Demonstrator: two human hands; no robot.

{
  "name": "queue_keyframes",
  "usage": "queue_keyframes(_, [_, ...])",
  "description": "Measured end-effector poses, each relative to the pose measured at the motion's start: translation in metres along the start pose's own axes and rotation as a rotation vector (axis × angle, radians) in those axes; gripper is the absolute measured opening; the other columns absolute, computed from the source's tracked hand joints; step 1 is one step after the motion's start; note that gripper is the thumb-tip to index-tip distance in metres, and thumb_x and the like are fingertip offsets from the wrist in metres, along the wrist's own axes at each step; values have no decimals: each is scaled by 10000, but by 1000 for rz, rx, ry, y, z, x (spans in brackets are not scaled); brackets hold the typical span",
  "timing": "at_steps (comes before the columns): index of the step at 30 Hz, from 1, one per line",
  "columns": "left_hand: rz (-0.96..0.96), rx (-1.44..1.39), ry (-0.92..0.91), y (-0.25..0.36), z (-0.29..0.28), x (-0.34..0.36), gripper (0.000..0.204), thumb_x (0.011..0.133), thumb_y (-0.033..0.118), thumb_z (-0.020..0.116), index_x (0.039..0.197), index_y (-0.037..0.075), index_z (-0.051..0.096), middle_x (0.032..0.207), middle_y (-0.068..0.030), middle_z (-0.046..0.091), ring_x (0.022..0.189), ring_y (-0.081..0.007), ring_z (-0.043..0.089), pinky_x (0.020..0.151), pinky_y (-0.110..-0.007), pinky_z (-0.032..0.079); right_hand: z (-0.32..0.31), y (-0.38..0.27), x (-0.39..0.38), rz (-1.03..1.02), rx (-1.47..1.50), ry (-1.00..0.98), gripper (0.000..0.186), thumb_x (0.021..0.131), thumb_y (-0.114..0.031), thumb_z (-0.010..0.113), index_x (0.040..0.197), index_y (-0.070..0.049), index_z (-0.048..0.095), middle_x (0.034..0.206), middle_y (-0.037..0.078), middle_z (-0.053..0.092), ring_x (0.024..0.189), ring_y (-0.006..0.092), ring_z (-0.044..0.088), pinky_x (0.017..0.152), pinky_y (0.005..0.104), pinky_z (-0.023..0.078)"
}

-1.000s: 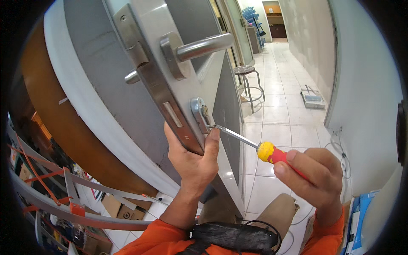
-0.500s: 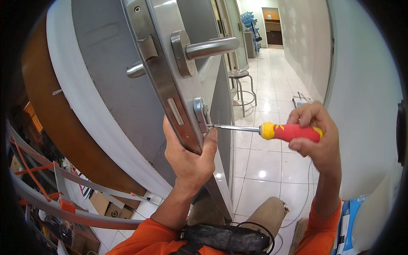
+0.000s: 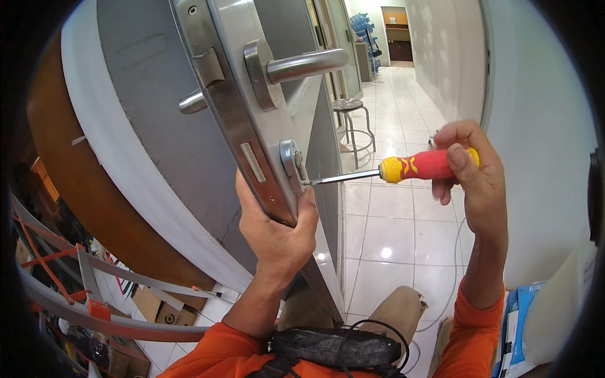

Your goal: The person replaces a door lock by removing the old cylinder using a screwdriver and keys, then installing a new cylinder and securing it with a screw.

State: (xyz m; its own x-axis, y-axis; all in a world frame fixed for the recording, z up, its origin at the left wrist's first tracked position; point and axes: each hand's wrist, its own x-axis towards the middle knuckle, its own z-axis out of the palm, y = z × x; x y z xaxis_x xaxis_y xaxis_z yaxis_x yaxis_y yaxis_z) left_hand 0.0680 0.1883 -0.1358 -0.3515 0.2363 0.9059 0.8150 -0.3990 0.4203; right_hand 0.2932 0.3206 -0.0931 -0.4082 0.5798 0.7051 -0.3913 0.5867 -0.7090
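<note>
My right hand (image 3: pixel 484 189) holds a screwdriver (image 3: pixel 428 165) by its red and yellow handle, fingers closed around the rear of it. The thin metal shaft points left, its tip at the bottom of a silver keyhole plate (image 3: pixel 288 160) on the door. My left hand (image 3: pixel 277 246) grips the edge of the metal door (image 3: pixel 236 123) from below, the thumb in front by the plate's lower end and the fingers behind. Whether the tip sits in a screw is too small to tell. A lever handle (image 3: pixel 309 66) sticks out above the plate.
A round stool (image 3: pixel 350 107) stands on the tiled floor beyond the door. At the lower left is an orange and grey ladder (image 3: pixel 126 324), with a cardboard box (image 3: pixel 170 312) behind it. Blue packages (image 3: pixel 523 327) lie at the lower right, by the wall.
My right hand has turned on the screwdriver's handle, its thumb now on top, and the handle has risen, tilting the shaft. The left hand keeps its grip. The whole view has shifted slightly.
</note>
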Motion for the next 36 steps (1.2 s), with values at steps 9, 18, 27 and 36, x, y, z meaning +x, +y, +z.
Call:
queue_keyframes(9, [-8, -36, -7, -8, -1, -1, 609, 865, -21, 695, 1404, -25, 411, 1093, -86, 627, 908, -132, 636, 810, -264, 530, 4, 7, 9, -11, -169, 75, 304, 963, -159, 636, 1224, -55, 522, 847, 14, 585, 606, 45, 479, 527, 195, 419])
queue_keyframes(18, [-40, -60, -3, -10, 0, -4, 694, 861, -10, 723, 1455, -43, 364, 1120, -110, 651, 953, -147, 660, 846, -278, 540, -4, 9, 4, -45, -101, -10, 308, 934, -146, 680, 1172, -44, 513, 785, -6, 559, 637, 51, 483, 584, 214, 427])
queue_keyframes(27, [-53, -80, -15, -3, 1, -6, 519, 929, -19, 666, 1392, -47, 436, 1140, -83, 608, 997, -131, 615, 914, -273, 496, -5, 6, -1, 9, -62, -56, 378, 911, -156, 705, 1221, -55, 514, 914, 4, 556, 726, 39, 500, 615, 189, 423])
queue_keyframes(36, [-42, -113, -7, -3, 1, -5, 514, 926, -19, 659, 1389, -46, 437, 1148, -89, 605, 985, -123, 612, 896, -267, 499, -8, 2, -2, 28, -157, -110, 352, 957, -218, 658, 1238, -61, 514, 989, 49, 564, 645, 53, 490, 595, 189, 415])
